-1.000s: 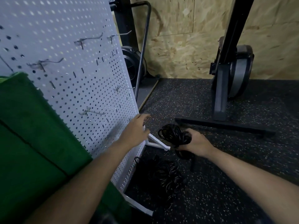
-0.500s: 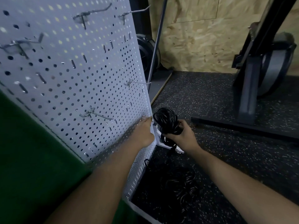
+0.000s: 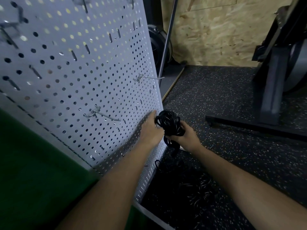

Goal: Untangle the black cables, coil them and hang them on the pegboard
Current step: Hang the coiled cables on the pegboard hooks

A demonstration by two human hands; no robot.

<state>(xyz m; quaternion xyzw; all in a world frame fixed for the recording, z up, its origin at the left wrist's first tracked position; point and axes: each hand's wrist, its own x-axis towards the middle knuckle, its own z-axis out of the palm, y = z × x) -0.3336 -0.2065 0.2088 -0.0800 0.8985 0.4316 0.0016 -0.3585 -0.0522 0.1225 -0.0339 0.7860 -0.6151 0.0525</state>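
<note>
My right hand [image 3: 186,136] has its fingers curled round a coiled bundle of black cable [image 3: 168,124], holding it just off the lower right edge of the white perforated metal pegboard [image 3: 83,72]. My left hand [image 3: 150,130] lies against that edge, fingers nearly straight, touching the bundle and gripping nothing I can see. A thin metal hook [image 3: 103,115] beside it and a higher metal hook [image 3: 147,78] carry nothing. I judge 1 coil made but not hung. A loose heap of black cables [image 3: 191,185] on the speckled black rubber floor [image 3: 232,130] at the pegboard's foot still needs untangling, coiling and hanging.
</note>
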